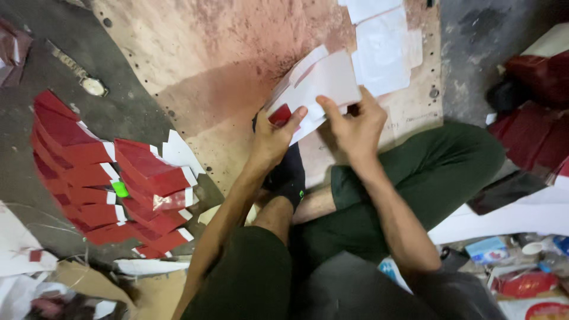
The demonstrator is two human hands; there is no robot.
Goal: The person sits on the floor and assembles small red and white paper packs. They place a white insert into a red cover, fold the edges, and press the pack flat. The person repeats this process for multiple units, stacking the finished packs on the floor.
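Looking down now: the widest thing under me is the stained pinkish board [225, 53] spread over the grey floor. I'm seated cross-legged at its near edge in dark green trousers [427, 172]. Off to my left lies a fanned spread of red folded card pieces with white flaps [101, 184], overlapping in rows, a small green object [120, 189] sitting among them. At the far edge of the board rests a stack of white paper sheets [382, 44]. Both hands are up over the board's near edge, on one white card with a red inner flap [317, 86], held tilted off the surface. My left hand [275, 139] pinches its lower left corner, thumb lying on the red flap. My right hand [355, 127] grips the lower edge just beside it, thumb on top, fingers curled behind. A wristwatch [80, 74] lies on the floor, well apart, upper left.
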